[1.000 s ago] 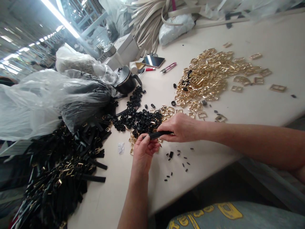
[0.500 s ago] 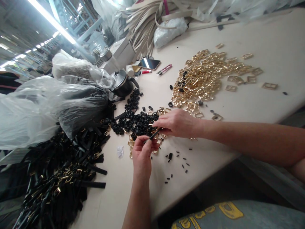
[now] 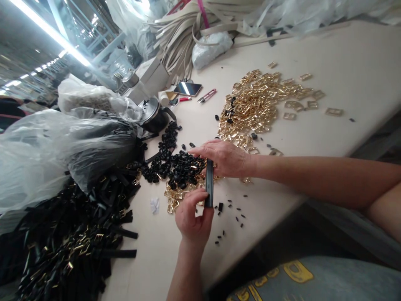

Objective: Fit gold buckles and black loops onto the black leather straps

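Pinching one black strap [image 3: 209, 186]: left hand [image 3: 194, 219], near right hand [image 3: 227, 158]

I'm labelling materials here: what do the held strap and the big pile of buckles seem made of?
Held strap: perhaps leather or imitation leather, black, its smooth face showing a soft sheen. Buckle pile: probably metal or metal-plated, polished gold-coloured, judging by its bright glints.

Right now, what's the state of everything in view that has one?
Black strap: held, straight
Left hand: grip closed on strap
Right hand: at strap's other end, grip unclear
Gold buckles: loose, mostly heaped
Black loops: loose, piled
Phone: face up, screen dark
Black mug: lidded, upright
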Demonstrator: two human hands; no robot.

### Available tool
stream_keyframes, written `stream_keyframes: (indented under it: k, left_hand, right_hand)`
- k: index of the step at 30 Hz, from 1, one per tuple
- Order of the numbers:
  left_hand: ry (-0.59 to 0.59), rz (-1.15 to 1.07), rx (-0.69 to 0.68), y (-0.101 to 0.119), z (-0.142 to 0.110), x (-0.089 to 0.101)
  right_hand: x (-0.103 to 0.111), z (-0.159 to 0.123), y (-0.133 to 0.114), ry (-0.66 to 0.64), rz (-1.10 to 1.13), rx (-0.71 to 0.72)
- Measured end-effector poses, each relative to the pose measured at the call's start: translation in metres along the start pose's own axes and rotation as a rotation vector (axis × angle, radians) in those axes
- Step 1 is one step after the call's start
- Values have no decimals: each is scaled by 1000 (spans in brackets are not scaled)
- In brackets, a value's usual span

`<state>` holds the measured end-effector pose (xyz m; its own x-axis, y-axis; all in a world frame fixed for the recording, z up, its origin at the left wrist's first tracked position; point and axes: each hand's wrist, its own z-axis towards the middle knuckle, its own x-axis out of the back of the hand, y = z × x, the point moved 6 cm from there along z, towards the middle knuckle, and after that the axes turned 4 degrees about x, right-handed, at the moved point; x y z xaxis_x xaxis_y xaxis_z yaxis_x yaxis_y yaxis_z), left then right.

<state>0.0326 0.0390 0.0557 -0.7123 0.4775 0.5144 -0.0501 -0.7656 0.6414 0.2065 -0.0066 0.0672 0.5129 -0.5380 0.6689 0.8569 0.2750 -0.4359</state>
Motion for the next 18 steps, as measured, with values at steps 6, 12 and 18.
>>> stream_keyframes:
  k: [6, 12, 18]
  left_hand:
    - [-57, 69, -113, 14, 3, -3]
    - [-78, 74, -138, 20, 4, -4]
    - [-95, 93, -143, 19, 2, -5]
  right_hand:
    - [1, 0, 4, 11, 76, -53]
    - [-4, -1, 5, -13, 92, -59]
    - [-6, -1, 5, -24, 106, -70]
